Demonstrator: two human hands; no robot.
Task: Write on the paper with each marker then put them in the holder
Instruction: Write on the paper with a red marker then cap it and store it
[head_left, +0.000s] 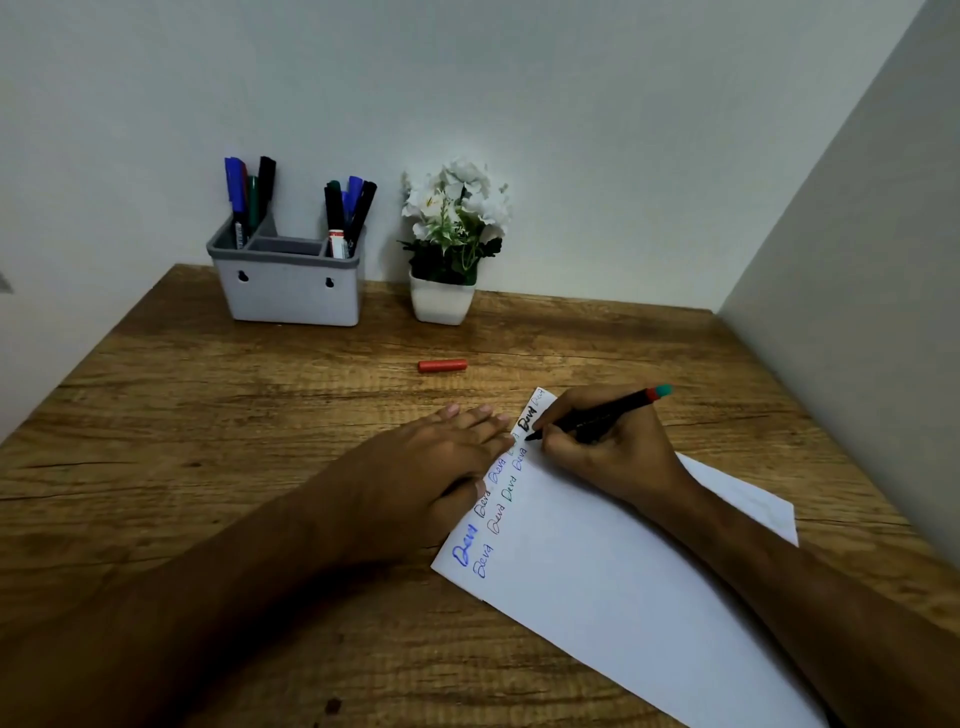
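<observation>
A white sheet of paper (597, 561) lies slanted on the wooden desk, with several handwritten words in blue, red, green and black along its left edge. My right hand (602, 447) grips a black-barrelled marker (605, 410) with a red and teal end, its tip touching the paper near the far corner. My left hand (441, 457) lies flat, fingers straight, pressing the paper's left edge. A red marker cap (442, 365) lies on the desk beyond the paper. The grey holder (288, 283) stands at the back left with several markers (249, 197) in its two outer compartments.
A white pot of white flowers (449, 244) stands to the right of the holder against the back wall. A wall runs close along the desk's right side (857, 312). Bare wooden desk (208, 415) stretches between the holder and my hands.
</observation>
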